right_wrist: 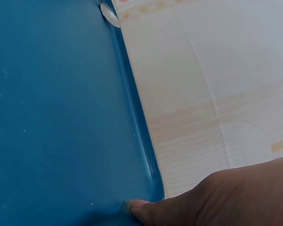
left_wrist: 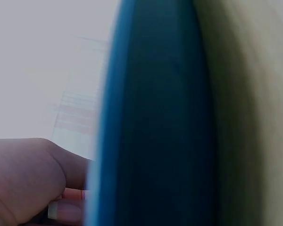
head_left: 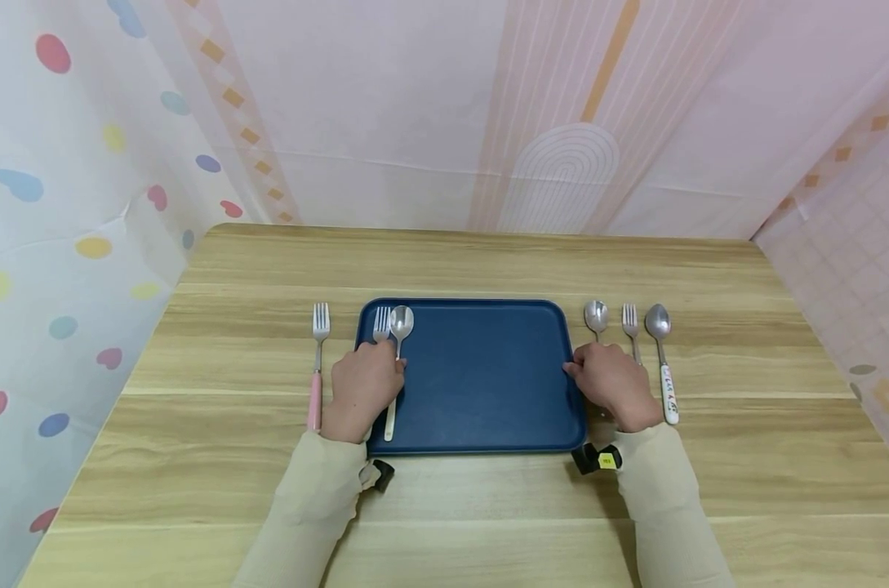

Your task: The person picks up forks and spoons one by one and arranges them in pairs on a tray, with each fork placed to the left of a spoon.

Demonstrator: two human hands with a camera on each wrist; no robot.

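Note:
A dark blue tray lies on the wooden table. Over its left side, my left hand has curled fingers and pinches a fork, whose handle is mostly hidden; a bit of orange-red shows by the fingers in the left wrist view. Beside that fork, a spoon with a pale handle lies in the tray, partly covered by the hand. My right hand grips the tray's right rim, its thumb over the edge in the right wrist view.
Left of the tray lies a pink-handled fork. To its right are a spoon and a fork, both partly behind the right hand, and a spoon with a patterned white handle. Patterned curtains hang behind the table.

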